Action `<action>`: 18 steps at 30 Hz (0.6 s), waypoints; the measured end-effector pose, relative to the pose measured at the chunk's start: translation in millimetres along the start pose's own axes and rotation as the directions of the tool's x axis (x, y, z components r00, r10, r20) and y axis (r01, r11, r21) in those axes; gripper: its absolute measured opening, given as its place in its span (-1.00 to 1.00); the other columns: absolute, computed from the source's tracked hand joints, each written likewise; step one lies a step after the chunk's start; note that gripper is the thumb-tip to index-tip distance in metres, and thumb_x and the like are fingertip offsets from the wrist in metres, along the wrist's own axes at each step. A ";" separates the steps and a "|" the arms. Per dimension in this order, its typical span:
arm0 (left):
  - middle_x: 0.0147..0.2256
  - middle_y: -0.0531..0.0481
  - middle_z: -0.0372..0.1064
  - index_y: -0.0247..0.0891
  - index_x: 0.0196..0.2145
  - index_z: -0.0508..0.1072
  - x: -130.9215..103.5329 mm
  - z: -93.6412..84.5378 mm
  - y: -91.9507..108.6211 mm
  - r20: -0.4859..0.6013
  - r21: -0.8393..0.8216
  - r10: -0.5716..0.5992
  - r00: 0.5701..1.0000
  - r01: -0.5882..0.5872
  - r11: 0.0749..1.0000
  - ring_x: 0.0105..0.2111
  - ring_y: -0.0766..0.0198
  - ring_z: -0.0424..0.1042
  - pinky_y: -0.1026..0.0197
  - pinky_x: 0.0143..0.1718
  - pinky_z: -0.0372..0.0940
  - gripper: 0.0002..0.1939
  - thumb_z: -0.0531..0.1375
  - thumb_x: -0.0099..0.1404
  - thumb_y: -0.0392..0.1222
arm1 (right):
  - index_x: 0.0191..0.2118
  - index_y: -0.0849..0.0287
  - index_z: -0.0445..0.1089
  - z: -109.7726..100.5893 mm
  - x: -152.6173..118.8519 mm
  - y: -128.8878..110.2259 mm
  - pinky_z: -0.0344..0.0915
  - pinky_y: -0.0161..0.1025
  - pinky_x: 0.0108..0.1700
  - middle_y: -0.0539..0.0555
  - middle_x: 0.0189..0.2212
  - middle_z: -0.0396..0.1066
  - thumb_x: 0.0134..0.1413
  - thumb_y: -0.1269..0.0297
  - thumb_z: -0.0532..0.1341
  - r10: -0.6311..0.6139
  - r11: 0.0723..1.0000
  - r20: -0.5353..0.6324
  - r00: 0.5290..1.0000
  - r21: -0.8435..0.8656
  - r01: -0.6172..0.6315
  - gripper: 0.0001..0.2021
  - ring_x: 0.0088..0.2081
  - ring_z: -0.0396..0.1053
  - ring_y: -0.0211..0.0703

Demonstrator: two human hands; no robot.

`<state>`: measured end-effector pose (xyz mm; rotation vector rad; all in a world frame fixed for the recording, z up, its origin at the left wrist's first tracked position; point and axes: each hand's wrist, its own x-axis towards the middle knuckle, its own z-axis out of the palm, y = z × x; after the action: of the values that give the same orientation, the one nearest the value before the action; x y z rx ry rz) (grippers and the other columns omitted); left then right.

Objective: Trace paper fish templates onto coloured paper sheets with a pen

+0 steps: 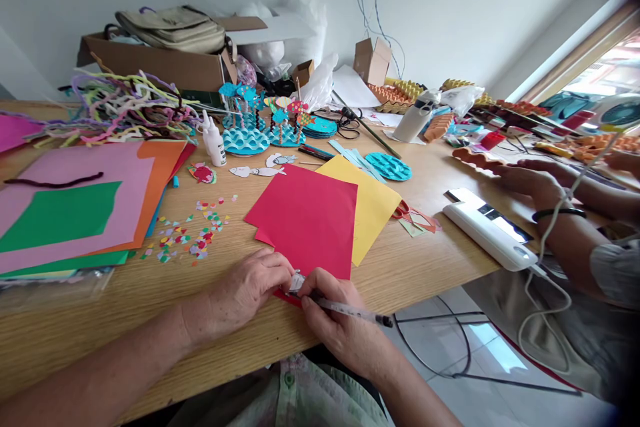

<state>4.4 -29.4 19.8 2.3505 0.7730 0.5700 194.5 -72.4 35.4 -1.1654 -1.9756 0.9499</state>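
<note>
My right hand (337, 320) is closed around a clear pen (353, 311), its black end pointing right and its tip hidden by the fingers. My left hand (250, 290) presses with closed fingers on a small white paper cutout (297, 282), at the near edge of a red sheet (310, 213). Under the red sheet's right side is a yellow sheet (373, 203). White fish cutouts (257, 171) lie just beyond the red sheet, beside a red fish cutout (203, 173).
Paper confetti (193, 240) is scattered left of my hands, near stacked colored paper (125, 180). A glue bottle (214, 140) stands behind. Orange scissors (401, 209) lie right of the yellow sheet. Another person's hands and a white device (490, 233) are at the right.
</note>
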 end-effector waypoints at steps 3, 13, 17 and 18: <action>-0.29 0.04 0.35 -0.24 -0.37 0.36 0.3 0.1 -0.5 0.002 -0.010 0.005 1.000 -0.005 1.000 -0.26 0.26 0.27 0.24 -0.21 0.16 -0.77 -0.01 0.30 -0.47 | -0.40 0.16 0.18 0.3 1.3 -1.6 0.05 -0.43 -0.48 -0.11 -0.56 0.19 0.01 0.53 0.03 0.024 1.000 0.012 1.000 -0.006 -0.024 -0.87 -0.54 0.13 -0.35; -0.28 0.01 0.38 -0.25 -0.36 0.39 3.2 -3.2 1.3 0.014 0.002 0.010 1.000 -0.011 1.000 -0.24 0.25 0.30 0.21 -0.17 0.19 -0.78 -0.01 0.34 -0.39 | -0.44 0.14 0.14 -3.0 -1.7 -2.1 0.03 -0.42 -0.48 -0.12 -0.58 0.15 -0.02 0.53 0.04 0.001 0.999 0.036 0.999 -0.036 0.000 -0.87 -0.54 0.13 -0.34; -0.28 0.01 0.38 -0.25 -0.36 0.40 2.7 -4.8 3.2 0.022 0.004 -0.002 1.000 0.002 1.000 -0.23 0.25 0.30 0.21 -0.16 0.20 -0.79 0.01 0.32 -0.42 | -0.44 0.14 0.14 -4.2 -0.1 -1.5 0.03 -0.42 -0.48 -0.12 -0.58 0.15 0.00 0.53 0.03 0.008 1.000 0.039 0.999 -0.027 -0.007 -0.86 -0.55 0.12 -0.34; -0.28 0.01 0.38 -0.25 -0.35 0.40 2.6 -4.8 3.0 0.023 0.002 -0.002 1.000 0.002 1.000 -0.23 0.25 0.30 0.21 -0.16 0.20 -0.79 0.02 0.32 -0.43 | -0.44 0.14 0.15 -4.3 0.5 -1.3 0.03 -0.42 -0.49 -0.12 -0.59 0.15 0.01 0.52 0.03 0.008 1.000 0.038 0.999 -0.021 -0.007 -0.87 -0.55 0.11 -0.34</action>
<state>4.9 -27.8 25.9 2.3538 0.7653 0.5413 197.2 -71.2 38.9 -1.1751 -2.0165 0.9644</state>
